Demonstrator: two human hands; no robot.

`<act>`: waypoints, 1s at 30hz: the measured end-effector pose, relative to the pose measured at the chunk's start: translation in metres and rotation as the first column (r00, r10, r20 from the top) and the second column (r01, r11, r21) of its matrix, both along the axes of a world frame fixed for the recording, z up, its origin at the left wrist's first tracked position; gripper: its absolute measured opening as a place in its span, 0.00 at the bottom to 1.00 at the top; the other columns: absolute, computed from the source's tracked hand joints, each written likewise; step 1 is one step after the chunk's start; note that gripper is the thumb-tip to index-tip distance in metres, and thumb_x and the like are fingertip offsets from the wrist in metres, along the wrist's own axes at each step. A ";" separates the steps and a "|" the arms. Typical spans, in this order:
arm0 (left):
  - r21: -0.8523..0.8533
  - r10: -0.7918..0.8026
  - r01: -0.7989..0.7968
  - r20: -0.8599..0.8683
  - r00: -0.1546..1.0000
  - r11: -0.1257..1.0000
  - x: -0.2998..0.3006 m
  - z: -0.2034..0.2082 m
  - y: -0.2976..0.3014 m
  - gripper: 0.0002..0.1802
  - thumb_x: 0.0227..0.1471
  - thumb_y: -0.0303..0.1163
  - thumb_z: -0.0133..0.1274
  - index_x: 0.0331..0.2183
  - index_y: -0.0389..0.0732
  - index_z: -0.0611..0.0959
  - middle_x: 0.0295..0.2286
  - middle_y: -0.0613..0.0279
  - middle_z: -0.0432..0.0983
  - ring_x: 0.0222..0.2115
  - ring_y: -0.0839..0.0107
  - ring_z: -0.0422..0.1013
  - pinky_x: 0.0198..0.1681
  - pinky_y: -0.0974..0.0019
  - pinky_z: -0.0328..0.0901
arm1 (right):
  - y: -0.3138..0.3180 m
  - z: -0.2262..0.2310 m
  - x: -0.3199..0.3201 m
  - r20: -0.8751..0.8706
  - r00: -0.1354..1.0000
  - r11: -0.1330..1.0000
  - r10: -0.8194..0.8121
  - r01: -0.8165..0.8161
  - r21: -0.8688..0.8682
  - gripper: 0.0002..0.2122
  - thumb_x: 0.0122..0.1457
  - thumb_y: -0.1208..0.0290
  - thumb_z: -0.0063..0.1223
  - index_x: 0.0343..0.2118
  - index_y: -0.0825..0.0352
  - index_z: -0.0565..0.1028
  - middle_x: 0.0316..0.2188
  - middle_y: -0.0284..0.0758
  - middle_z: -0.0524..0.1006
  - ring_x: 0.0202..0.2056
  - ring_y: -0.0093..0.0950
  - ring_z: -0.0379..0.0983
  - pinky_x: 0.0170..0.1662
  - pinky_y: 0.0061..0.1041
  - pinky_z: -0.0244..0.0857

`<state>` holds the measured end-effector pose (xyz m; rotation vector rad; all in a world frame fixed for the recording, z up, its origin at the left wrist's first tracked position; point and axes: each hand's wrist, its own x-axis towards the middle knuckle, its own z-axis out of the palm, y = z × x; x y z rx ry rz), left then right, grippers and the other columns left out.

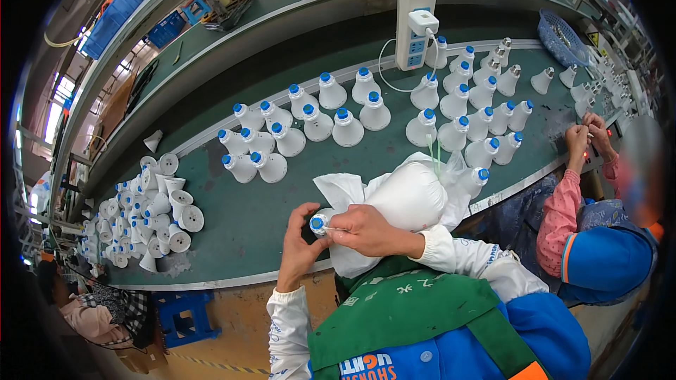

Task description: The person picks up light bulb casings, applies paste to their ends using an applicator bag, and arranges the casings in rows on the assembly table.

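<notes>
My left hand (299, 245) holds a white bulb housing (319, 212) upright near the table's front edge, thumb and fingers curved round its sides. A blue ring tops the housing. My right hand (377, 232) is closed in a pinch right beside that top; a thin pale bit shows at its fingertips, too small to name. Just beyond my right hand lies a full white plastic bag (407, 197). Another blue-topped housing (473, 179) stands at the bag's right side.
Rows of blue-topped housings (347, 129) stand on the green table (232, 239). White cones (179, 218) lie heaped at left. A power strip (415, 24) with a plugged-in charger hangs at the back. At right, a co-worker's hands (588, 135) work near metal-capped bulbs and a blue basket (563, 36).
</notes>
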<state>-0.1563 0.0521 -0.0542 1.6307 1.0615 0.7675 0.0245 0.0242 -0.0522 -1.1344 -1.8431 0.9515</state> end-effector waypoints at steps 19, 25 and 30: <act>0.130 -0.116 0.117 -0.014 0.993 0.985 -0.006 -0.010 0.011 0.31 0.31 0.22 0.63 0.42 0.40 0.71 0.43 0.61 0.65 0.45 0.66 0.63 0.49 0.67 0.58 | -0.001 -0.003 -0.001 -0.022 0.999 0.999 -0.034 0.034 -0.006 0.09 0.51 0.64 0.46 0.21 0.64 0.68 0.19 0.40 0.71 0.25 0.43 0.67 0.29 0.41 0.59; -0.009 -0.017 0.018 0.093 0.995 1.000 -0.001 -0.015 0.007 0.27 0.31 0.23 0.63 0.39 0.40 0.73 0.43 0.60 0.67 0.45 0.66 0.63 0.49 0.66 0.58 | -0.001 -0.003 -0.002 -0.044 0.998 0.999 -0.032 0.032 -0.005 0.10 0.51 0.64 0.46 0.21 0.64 0.69 0.19 0.40 0.71 0.25 0.43 0.67 0.29 0.41 0.59; 0.060 0.027 -0.032 0.087 0.996 0.998 -0.001 -0.013 0.007 0.24 0.30 0.24 0.64 0.35 0.39 0.75 0.40 0.59 0.69 0.43 0.65 0.64 0.48 0.66 0.59 | 0.000 -0.003 -0.002 -0.037 0.998 0.999 -0.042 0.043 0.013 0.09 0.51 0.64 0.46 0.21 0.65 0.69 0.18 0.40 0.71 0.24 0.42 0.66 0.29 0.40 0.59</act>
